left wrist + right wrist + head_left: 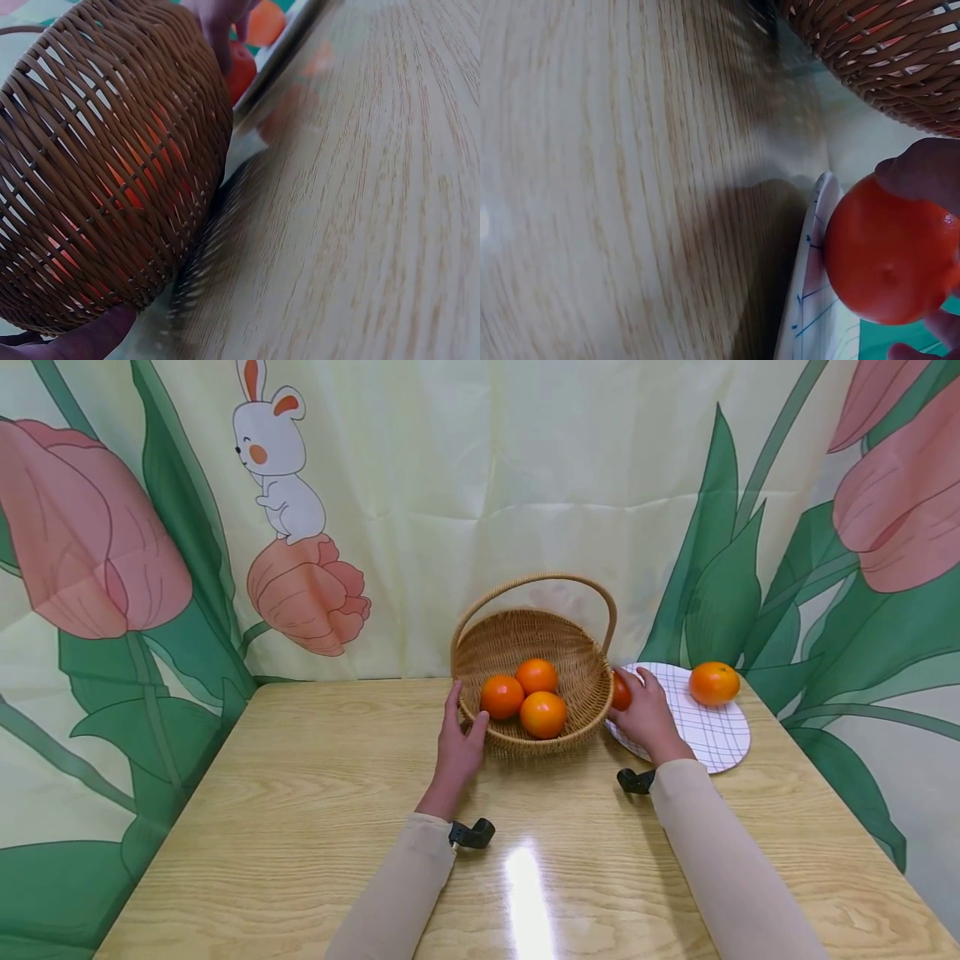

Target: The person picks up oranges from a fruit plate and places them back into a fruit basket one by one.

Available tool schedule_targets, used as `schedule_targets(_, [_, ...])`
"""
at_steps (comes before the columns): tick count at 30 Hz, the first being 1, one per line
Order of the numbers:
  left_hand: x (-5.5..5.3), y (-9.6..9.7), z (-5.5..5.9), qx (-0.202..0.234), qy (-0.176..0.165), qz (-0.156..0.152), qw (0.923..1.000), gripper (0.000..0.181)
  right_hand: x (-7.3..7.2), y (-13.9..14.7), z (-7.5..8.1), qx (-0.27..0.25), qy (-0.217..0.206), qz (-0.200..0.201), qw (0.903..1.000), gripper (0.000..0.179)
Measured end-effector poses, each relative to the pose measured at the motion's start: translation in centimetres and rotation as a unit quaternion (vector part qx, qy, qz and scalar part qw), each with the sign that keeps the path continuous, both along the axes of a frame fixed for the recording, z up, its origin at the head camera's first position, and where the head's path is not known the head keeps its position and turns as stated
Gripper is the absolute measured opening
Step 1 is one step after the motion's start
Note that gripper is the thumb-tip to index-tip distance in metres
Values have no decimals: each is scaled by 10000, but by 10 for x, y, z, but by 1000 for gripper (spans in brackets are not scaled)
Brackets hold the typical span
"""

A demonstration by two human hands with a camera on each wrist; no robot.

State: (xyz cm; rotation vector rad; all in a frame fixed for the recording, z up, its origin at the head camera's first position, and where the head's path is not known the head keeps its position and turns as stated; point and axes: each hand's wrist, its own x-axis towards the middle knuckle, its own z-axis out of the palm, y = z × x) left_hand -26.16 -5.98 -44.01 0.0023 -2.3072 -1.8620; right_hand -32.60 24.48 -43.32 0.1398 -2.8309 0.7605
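A round wicker basket (532,746) with a tall arched handle stands in the middle, holding three oranges (543,715) in a cluster. My left hand (459,747) grips its left side, the thumb at the front rim. In the left wrist view, a finger lies against the weave, and orange colour shows through the gaps. My right hand (645,714) holds a smooth red-orange orange (889,251) just outside the basket's right side. It is above the edge of a white plate (723,747) with blue grid lines. Another orange (715,683) lies on that plate.
The wooden table (315,827) runs back to a hanging cloth (420,527) printed with tulips and a rabbit, close behind the basket. Black wrist straps (472,833) sit at both sleeves. The basket's handle rises over its opening.
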Motion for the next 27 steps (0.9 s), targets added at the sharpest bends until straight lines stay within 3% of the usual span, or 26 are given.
schedule_targets(5, [-3, 0, -6, -25, 83, 43, 10000, 62, -1, 0, -2, -94, -95, 25, 9999, 71])
schedule_targets(27, [-1, 1, -5, -74, 141, 97, 9998, 63, 7, 10, -2, -25, -405, -70, 9992, 71])
